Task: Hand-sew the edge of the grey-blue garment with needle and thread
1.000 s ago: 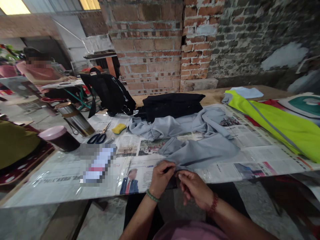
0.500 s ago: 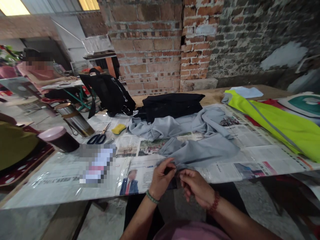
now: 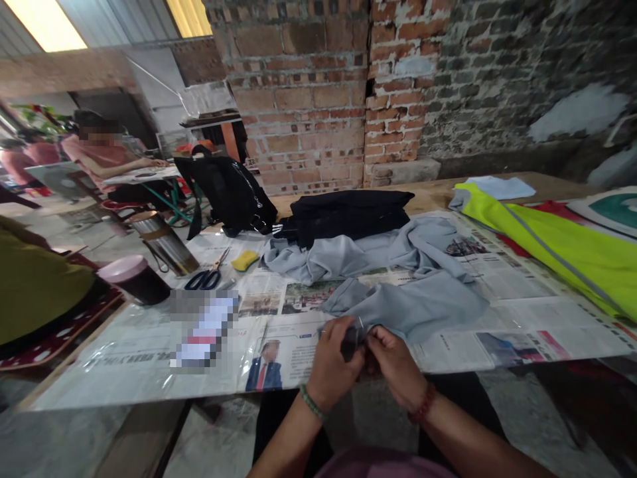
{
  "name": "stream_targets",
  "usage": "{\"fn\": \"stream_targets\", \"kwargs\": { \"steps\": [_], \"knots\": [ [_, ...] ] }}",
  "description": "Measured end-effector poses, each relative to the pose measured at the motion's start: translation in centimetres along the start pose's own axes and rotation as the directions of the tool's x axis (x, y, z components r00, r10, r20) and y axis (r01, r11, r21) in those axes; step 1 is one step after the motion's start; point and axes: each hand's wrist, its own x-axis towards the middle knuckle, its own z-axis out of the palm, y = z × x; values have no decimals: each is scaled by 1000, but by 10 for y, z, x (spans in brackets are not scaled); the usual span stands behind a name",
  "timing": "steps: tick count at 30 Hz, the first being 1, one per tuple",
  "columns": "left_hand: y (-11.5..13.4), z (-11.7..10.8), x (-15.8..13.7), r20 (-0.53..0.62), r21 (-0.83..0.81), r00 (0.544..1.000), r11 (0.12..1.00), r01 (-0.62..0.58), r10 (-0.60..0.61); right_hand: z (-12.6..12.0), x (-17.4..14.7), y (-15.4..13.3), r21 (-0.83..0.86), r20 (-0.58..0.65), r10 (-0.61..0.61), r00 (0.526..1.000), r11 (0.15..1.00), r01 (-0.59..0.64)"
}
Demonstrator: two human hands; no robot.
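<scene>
A grey cloth garment (image 3: 423, 305) lies crumpled over the table, its near edge reaching my hands. My left hand (image 3: 334, 364), with a green bead bracelet, is closed on a fold of this cloth at the table's front edge. Beside it, my right hand (image 3: 395, 368), with a red bead bracelet, is pinched with its fingertips at the same fold. What sits between those fingertips is too small to make out. A thin pale line shows over the cloth between the hands.
Newspaper under clear plastic covers the table (image 3: 114, 372). On the left are scissors (image 3: 209, 275), a yellow sponge (image 3: 245, 260), a steel flask (image 3: 166, 244) and a pink-lidded cup (image 3: 134, 279). Behind lie black cloth (image 3: 348, 216) and a backpack (image 3: 229, 196); a yellow vest (image 3: 552, 245) lies right.
My left hand has rolled the cloth edge up between its thumb and fingers. The right fingertips have come in closer to it. The view has shifted slightly.
</scene>
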Motion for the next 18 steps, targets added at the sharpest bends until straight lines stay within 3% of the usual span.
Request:
{"fn": "stream_targets", "kwargs": {
  "steps": [4,9,15,18],
  "knots": [
    [3,8,0,-22,128,999,991,-43,47,3,0,1,58,-30,-23,999,998,25],
    [-11,20,-1,-52,31,998,999,-16,18,6,1,4,66,-77,-4,997,998,9],
    [-17,14,0,-19,-128,1000,992,-9,7,9,10,6,-117,-147,-41,988,993,24],
    [-15,11,0,-20,-139,1000,990,-4,1,4,7,3,-228,-117,-43,992,974,16]
  ]
}}
